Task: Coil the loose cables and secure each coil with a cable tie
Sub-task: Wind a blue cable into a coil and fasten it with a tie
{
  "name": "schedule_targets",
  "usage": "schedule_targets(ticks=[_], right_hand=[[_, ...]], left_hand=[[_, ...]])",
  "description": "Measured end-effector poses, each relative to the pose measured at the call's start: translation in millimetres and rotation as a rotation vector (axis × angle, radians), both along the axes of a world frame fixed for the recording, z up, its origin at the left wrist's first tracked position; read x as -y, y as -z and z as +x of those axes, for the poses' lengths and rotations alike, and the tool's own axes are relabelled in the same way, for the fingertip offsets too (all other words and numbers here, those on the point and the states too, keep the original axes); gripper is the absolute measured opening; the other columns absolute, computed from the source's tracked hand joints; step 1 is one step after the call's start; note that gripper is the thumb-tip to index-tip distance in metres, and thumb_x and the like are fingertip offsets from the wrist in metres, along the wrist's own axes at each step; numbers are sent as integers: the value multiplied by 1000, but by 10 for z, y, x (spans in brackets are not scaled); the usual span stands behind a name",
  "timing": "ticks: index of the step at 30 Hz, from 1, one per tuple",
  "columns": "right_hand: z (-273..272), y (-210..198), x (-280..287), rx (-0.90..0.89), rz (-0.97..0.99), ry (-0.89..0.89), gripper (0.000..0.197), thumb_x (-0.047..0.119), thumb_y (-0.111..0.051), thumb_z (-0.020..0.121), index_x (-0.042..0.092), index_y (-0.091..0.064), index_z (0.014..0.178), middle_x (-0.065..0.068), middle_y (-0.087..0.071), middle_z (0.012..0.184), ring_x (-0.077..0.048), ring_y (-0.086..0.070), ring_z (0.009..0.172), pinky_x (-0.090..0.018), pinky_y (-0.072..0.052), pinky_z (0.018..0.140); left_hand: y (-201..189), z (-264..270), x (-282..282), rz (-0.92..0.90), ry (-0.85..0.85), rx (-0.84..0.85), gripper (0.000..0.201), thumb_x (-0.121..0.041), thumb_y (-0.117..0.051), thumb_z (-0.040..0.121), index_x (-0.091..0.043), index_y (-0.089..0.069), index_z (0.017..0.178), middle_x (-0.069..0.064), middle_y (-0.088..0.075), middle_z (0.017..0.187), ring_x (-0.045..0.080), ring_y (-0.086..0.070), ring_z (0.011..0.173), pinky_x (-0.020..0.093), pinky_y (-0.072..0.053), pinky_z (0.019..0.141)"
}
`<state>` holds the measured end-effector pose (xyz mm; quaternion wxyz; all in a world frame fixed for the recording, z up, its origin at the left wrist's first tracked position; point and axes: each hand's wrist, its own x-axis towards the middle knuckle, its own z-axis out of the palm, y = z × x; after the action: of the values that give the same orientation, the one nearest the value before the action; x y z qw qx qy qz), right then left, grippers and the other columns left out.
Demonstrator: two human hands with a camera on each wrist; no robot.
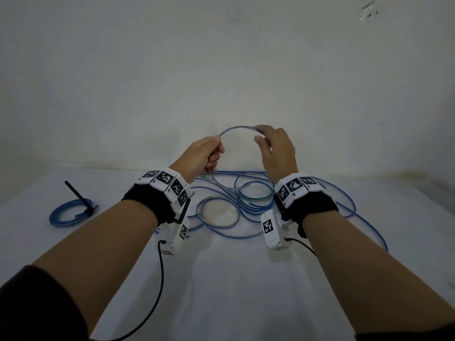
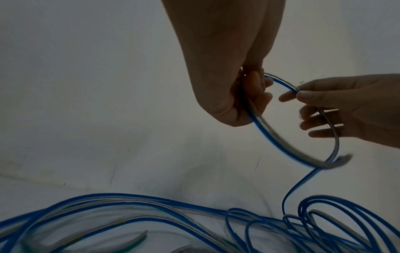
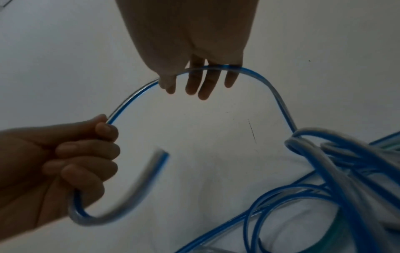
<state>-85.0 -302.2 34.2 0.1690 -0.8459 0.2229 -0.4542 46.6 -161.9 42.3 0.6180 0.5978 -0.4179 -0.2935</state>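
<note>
A blue-and-clear cable (image 1: 236,127) arcs in the air between my hands above the table. My left hand (image 1: 218,148) grips it in a fist near its free end (image 3: 160,154), which curls out below the fist. At the arc's right side my right hand (image 1: 259,134) pinches the cable between thumb and forefinger, the other fingers loosely spread. From there the cable (image 2: 303,179) drops to a loose tangle of blue cables (image 1: 246,200) on the white cloth. The left wrist view shows both hands (image 2: 249,95) (image 2: 324,106) on the loop.
A finished blue coil (image 1: 66,212) lies at the left of the table, with a black cable tie (image 1: 78,195) sticking up from it. One cable strand (image 1: 364,217) sweeps far out to the right. The white cloth (image 1: 234,279) covers the table, and a pale wall stands close behind.
</note>
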Motion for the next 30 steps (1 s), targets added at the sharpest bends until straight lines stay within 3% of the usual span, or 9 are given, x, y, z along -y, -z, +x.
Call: schedule_targets(ticks=[3, 8, 11, 13, 16, 20, 24, 27, 30], right_hand=[[70, -57, 56, 87, 41, -6, 24, 25, -47, 98, 12, -66, 105, -16, -60, 90, -26, -54, 82, -23, -31, 66], [124, -196, 66, 253, 149, 38, 23, 19, -44, 98, 8, -64, 94, -13, -61, 84, -23, -50, 75, -24, -28, 63], [62, -218, 113, 304, 247, 97, 25, 15, -41, 98, 5, -63, 93, -3, -56, 80, -19, -46, 72, -24, -27, 62], [22, -230, 102, 307, 278, 119, 26, 14, -39, 99, 4, -63, 94, 0, -55, 81, -19, -45, 73, -23, -25, 61], [-39, -210, 77, 253, 332, 125, 29, 15, -36, 101, 5, -63, 99, -4, -57, 87, -18, -46, 77, -23, -24, 60], [-239, -92, 84, -9, 373, 73, 33, 9, -34, 100, 5, -58, 122, -15, -61, 115, -24, -54, 94, -17, -32, 66], [-390, 52, -89, -327, 422, -119, 45, 4, -38, 98, 8, -38, 143, -19, -54, 115, -18, -46, 62, -14, -37, 51], [-468, 95, -289, -419, 426, -179, 47, 7, -39, 99, 10, -34, 145, -6, -53, 87, -14, -42, 60, -23, -35, 56], [-611, 33, -553, -264, 649, -304, 41, 3, -40, 98, 5, -41, 139, -3, -44, 65, -13, -39, 55, -20, -36, 50]], left_hand=[[-47, 19, 8, 27, 41, -76, 38, -38, -37, 100, -12, -56, 80, -6, -35, 53, 9, -33, 45, 23, -45, 53], [-27, -3, 31, 166, 196, -206, 48, -41, -28, 100, -8, -57, 82, 4, -57, 69, 20, -56, 69, 36, -49, 80], [40, -41, 26, 204, 365, -182, 29, -28, -33, 98, -13, -56, 89, 8, -67, 96, 24, -61, 101, 40, -42, 96], [76, -87, 30, 255, 426, -136, 18, -11, -37, 97, -14, -55, 95, 6, -69, 101, 22, -62, 106, 39, -42, 99], [79, -154, 15, 259, 434, -49, 19, -5, -37, 99, -10, -56, 98, 5, -69, 100, 15, -66, 99, 33, -48, 94], [-52, -256, -29, -21, 294, -138, 22, -16, -35, 100, -13, -54, 89, 4, -71, 88, 20, -68, 94, 34, -52, 89], [-261, -407, -48, -303, 141, -301, 26, -24, -37, 101, -7, -57, 106, -3, -54, 67, 13, -60, 64, 37, -57, 82], [-390, -590, -96, -348, 139, -287, 30, -13, -38, 101, -1, -46, 127, -1, -47, 76, 7, -47, 59, 24, -49, 69], [-410, -773, -188, -323, 56, -9, 24, -8, -34, 101, -8, -51, 118, -1, -53, 81, 7, -46, 61, 19, -44, 64]])
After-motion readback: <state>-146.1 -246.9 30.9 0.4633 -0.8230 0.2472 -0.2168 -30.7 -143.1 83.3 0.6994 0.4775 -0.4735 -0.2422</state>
